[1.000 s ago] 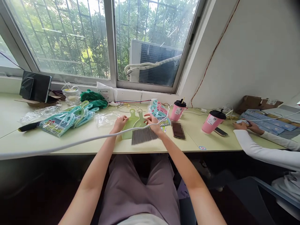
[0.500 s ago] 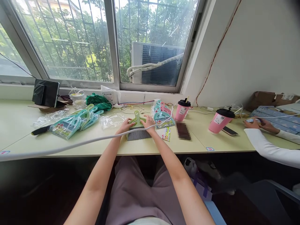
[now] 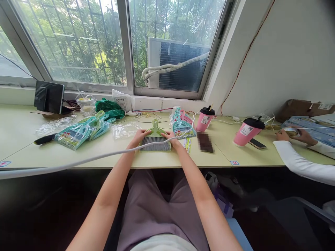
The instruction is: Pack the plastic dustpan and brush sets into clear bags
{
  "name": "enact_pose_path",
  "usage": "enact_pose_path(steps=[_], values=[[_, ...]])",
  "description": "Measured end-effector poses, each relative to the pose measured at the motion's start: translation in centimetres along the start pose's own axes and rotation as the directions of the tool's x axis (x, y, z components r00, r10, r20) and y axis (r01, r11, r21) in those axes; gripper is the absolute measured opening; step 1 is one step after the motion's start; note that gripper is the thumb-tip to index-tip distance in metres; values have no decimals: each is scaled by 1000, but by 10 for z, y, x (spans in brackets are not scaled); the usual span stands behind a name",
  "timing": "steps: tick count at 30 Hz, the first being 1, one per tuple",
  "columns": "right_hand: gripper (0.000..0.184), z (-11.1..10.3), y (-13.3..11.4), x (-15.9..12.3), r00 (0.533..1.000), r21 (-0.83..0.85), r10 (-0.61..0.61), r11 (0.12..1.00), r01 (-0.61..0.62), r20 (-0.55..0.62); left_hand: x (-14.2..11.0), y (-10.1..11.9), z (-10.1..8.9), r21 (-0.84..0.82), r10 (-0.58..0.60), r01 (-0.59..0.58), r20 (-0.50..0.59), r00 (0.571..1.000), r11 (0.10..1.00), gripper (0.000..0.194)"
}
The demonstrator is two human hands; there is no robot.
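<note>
Fingers of L hand (image 3: 140, 136) & R hand (image 3: 170, 136) closed on opp. sides, green dustpan (image 3: 155, 130) w/ brush (image 3: 156, 143).

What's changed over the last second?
Brush moved left onto the dustpan, handles now lined up. Right hand went from the brush to the pair's right side; left hand stays at the left side. Pink cups and bagged sets unchanged.

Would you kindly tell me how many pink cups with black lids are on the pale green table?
2: the left pink cup stands behind the dark, pixelated object; the right pink cup stands beside the flat black phone.
</note>
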State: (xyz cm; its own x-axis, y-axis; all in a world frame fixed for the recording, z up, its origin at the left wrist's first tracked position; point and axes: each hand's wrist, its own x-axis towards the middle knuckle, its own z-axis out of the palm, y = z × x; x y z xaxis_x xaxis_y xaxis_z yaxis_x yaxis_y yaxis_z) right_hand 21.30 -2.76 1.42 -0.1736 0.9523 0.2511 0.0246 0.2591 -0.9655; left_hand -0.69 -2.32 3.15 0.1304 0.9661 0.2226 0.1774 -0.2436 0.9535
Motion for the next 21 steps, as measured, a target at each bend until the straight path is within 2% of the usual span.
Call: enact_pose_path(steps=[7, 13, 21], values=[[48, -5, -5, -4, 999, -119, -36, 992, 33, -29, 1, -2, 5, 22, 18, -18, -18, 1000, 1000, 43], [51, -8, -5, -3, 999, -221, -36, 975, 28, -31, 1, 1, 8, 158, 101, -97, -15, 995, 983, 44], [46, -7, -9, -8, 999, -122, 27, 992, -31, -32, -3, 6, 12, 197, 164, -161, -3, 986, 967, 44]])
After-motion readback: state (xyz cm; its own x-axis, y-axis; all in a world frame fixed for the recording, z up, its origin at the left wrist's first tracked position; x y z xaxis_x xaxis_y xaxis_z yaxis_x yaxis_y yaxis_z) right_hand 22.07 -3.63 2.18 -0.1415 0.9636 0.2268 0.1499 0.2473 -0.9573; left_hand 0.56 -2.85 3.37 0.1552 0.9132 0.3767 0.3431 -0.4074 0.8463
